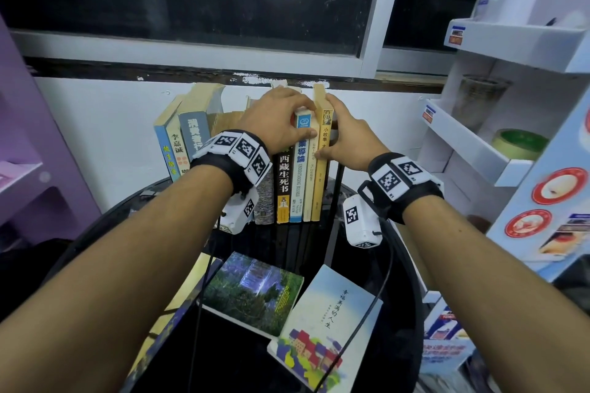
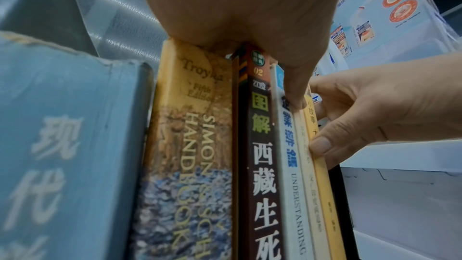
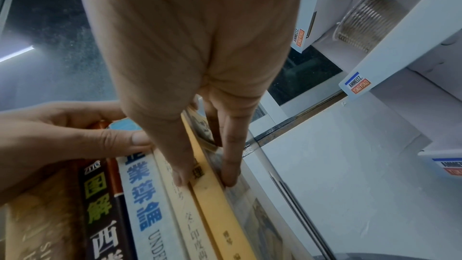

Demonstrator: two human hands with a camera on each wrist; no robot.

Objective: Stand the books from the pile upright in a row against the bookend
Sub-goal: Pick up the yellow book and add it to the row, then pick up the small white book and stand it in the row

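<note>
Several books stand upright in a row at the back of the black round table (image 1: 287, 242). At the row's right end is a thin yellow book (image 1: 321, 188), next to a black bookend (image 1: 336, 182). My right hand (image 1: 338, 134) pinches the yellow book (image 3: 225, 215), thumb on its spine and fingers flat on its cover. My left hand (image 1: 292, 105) curls over the tops of the neighbouring books, its thumb on the white-and-blue spine (image 2: 290, 145). The pile lies flat near the front: a green-covered book (image 1: 252, 290), a pale blue one (image 1: 329, 322) and a third partly under them (image 1: 178, 306).
White display shelves (image 1: 479, 143) holding a tape roll and a glass stand close on the right. A purple unit (image 1: 38, 150) is on the left. A white wall and dark window lie behind the row. Books at the row's left end (image 1: 178, 143) lean leftwards. Wrist cables trail over the pile.
</note>
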